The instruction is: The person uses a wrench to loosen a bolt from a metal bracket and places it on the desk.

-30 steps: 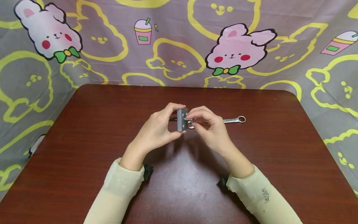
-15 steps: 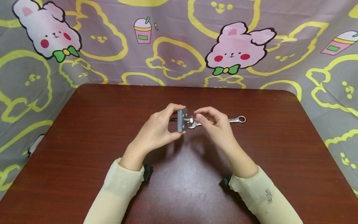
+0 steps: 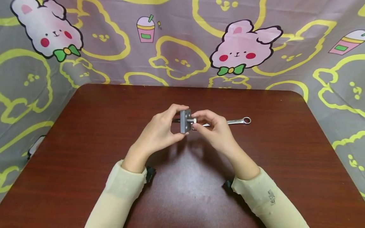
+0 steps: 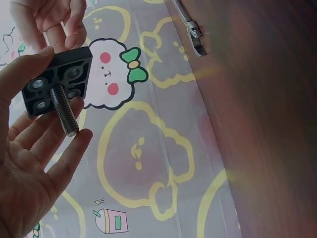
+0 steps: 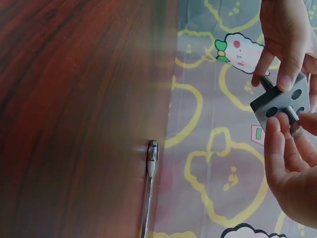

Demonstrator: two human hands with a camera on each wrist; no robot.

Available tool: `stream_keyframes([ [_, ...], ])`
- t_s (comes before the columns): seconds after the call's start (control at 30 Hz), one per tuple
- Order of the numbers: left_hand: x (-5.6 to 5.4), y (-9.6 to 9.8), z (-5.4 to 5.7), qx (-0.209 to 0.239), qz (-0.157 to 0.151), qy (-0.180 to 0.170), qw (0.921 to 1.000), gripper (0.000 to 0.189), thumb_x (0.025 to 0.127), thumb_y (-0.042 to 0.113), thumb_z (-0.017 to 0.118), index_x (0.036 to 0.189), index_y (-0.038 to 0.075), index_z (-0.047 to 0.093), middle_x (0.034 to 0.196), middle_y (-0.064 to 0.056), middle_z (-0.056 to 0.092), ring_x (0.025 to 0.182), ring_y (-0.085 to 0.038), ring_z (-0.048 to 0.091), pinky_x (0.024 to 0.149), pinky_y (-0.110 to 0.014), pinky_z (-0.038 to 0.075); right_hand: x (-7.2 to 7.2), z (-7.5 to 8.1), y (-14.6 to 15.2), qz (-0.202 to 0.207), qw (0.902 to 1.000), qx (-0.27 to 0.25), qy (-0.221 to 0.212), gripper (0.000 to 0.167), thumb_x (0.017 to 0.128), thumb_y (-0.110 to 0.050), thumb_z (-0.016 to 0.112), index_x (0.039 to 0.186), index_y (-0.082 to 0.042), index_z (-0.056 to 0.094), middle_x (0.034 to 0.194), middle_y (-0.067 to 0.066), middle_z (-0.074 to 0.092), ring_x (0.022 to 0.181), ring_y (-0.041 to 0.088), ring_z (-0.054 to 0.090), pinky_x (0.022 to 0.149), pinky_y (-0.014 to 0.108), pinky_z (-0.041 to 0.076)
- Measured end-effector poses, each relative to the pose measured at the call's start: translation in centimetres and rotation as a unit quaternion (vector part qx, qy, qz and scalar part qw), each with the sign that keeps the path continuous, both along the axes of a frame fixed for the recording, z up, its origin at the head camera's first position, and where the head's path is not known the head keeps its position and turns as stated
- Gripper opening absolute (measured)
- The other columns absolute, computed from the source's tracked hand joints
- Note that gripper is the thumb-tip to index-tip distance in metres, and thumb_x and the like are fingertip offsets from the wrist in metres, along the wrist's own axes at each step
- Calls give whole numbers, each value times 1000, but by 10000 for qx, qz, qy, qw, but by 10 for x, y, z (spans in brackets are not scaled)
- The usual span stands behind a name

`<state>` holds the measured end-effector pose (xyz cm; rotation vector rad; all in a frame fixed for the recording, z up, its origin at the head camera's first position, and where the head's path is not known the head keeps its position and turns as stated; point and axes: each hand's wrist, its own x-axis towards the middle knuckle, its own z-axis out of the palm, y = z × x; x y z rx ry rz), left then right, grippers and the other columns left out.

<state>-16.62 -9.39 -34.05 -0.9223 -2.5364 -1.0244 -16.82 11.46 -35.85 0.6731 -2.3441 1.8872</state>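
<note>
A silver threaded steel bolt [image 4: 63,110] runs through a grey square plate [image 3: 183,122] above the reddish-brown table [image 3: 182,196]. The left hand [image 3: 158,130] grips the plate's edges; the right hand [image 3: 218,130] curls its fingers round the bolt's end. A steady plate should help.

Cartoon-print cloth [image 3: 176,19] behind a wood-grain counter [image 3: 85,142]

In the head view, the mauve-grey cloth carries yellow animal outlines and also hangs along both sides of the reddish-brown counter. A lop-eared rabbit print [image 3: 54,36] with a green bow sits at 10 o'clock, a pinker rabbit print [image 3: 238,49] at 1. Pink drink-cup prints [image 3: 146,30] show at 11 and 2. A silver combination wrench [image 3: 235,121] lies partly hidden, its ring end toward 3 o'clock.
</note>
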Motion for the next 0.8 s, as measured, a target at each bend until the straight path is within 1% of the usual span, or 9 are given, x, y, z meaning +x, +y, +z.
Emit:
stream_keyframes([
  [0.1,-1,1,0,56,-40,5,10000,68,73,7,84,132,8,50,121,-5,67,104,-18,71,90,-31,58,0,0,1,82,9996,-169,210,24,85,11,68,109,6,66,97,25,70,87,6,66,73,22,59],
  [0.2,-2,1,1,66,-50,10,10000,67,73,6,84,132,8,51,120,-5,67,104,-18,71,90,-31,58,-1,0,1,115,9985,-336,409,19,84,13,69,102,7,68,99,22,68,90,8,66,74,22,59],
  [0.3,-2,2,3,82,-67,-7,9999,68,73,7,84,132,8,51,123,-5,67,104,-19,71,90,-32,58,-1,1,0,57,9970,-436,639,14,83,13,69,96,8,70,100,19,66,94,8,65,76,22,58],
  [0.37,-2,2,4,82,-71,-6,9999,68,73,7,84,132,8,51,123,-5,67,105,-19,71,91,-32,58,-1,2,-1,16,9961,-454,762,15,83,15,68,96,8,70,101,18,66,96,9,64,78,21,58],
  [0.43,-2,2,4,68,-70,-17,10000,68,73,7,84,132,8,50,124,-5,67,105,-19,70,91,-32,58,0,4,-2,9,9955,-456,828,20,82,17,67,98,7,70,102,18,66,96,9,63,81,20,58],
  [0.5,-3,3,4,39,-64,-28,10000,68,73,7,84,132,8,50,123,-5,67,105,-19,70,91,-31,58,1,5,-2,31,9953,-438,866,25,81,20,64,101,7,69,102,17,65,96,9,63,83,21,57],
  [0.6,-2,3,4,0,-49,-44,10000,68,73,7,84,132,9,50,123,-4,67,105,-18,70,91,-31,58,2,5,-3,112,9955,-479,815,31,79,22,56,103,7,69,102,13,66,96,10,62,83,22,57],
  [0.67,-2,3,3,-13,-51,-55,10000,68,72,6,84,132,9,50,123,-4,67,105,-18,70,90,-32,58,3,5,-3,122,9959,-528,718,32,79,22,55,105,7,68,99,8,67,93,10,63,79,22,58],
  [0.8,-3,2,2,-22,-42,-118,9999,68,72,6,83,132,10,50,121,-5,67,105,-19,70,89,-33,58,6,6,0,103,9962,-710,489,30,82,19,58,108,7,67,89,-1,69,84,12,66,69,21,56],
])
